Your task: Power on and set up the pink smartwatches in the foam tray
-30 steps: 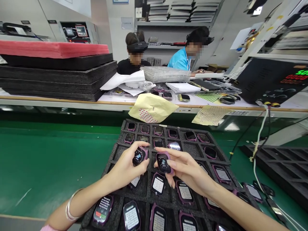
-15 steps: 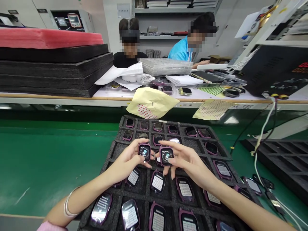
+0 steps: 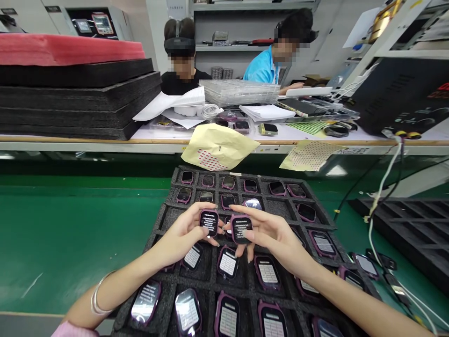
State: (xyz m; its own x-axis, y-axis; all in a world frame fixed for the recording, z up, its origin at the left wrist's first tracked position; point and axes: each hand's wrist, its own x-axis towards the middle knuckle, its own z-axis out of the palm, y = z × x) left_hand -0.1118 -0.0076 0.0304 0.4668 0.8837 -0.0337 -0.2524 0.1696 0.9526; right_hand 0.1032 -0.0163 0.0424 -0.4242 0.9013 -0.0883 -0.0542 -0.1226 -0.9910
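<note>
My left hand (image 3: pixel 191 229) holds a purple-framed smartwatch (image 3: pixel 209 220) upright, its thumb on the lower part of the screen. A second purple smartwatch (image 3: pixel 241 225) is held in my right hand (image 3: pixel 270 231), whose thumb also lies on the glass. Both screens show a list of white text on black. The two watches are side by side, a small gap apart, above a black foam tray (image 3: pixel 164 210). Purple watches sit in many of the tray's compartments, several with lit white screens, such as one watch (image 3: pixel 268 273) below my right hand.
Across the back runs a workbench (image 3: pixel 154 146) with stacked foam (image 3: pixel 70 93), papers, clear trays (image 3: pixel 242 92) and cables. Two people sit behind it. Yellow sheets (image 3: pixel 219 147) hang over its edge. Another foam tray (image 3: pixel 403 234) and white cables are at the right.
Both held watches' screens have switched from a watch face to a text list. My hands keep nearly the same places. The view has shifted slightly.
</note>
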